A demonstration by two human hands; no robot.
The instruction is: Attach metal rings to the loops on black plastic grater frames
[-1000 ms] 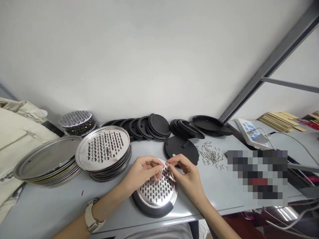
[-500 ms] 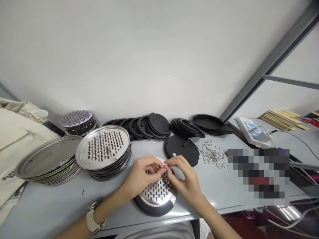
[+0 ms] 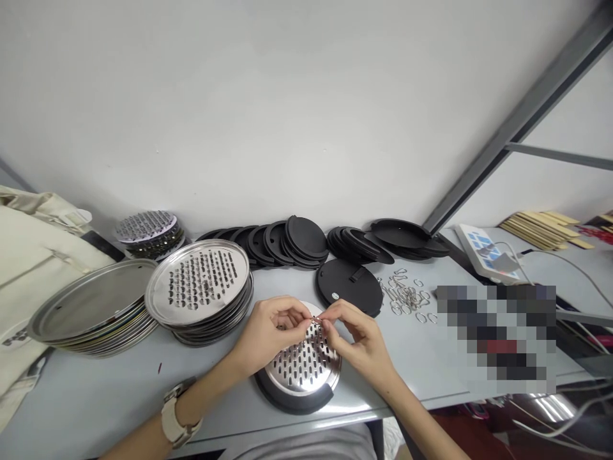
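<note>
Perforated metal disc lies on black round base at desk's near edge; above it, your left hand and right hand pinch tiny piece between fingertips.

Grey table with stacked metal plates, black discs, wire rings.

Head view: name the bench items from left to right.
Stack of plain grey metal trays → stack of round silver grater plates → round silver perforated plate with black rim → loose silver wire rings → white box with blue panels → flat pale-yellow strips.
</note>
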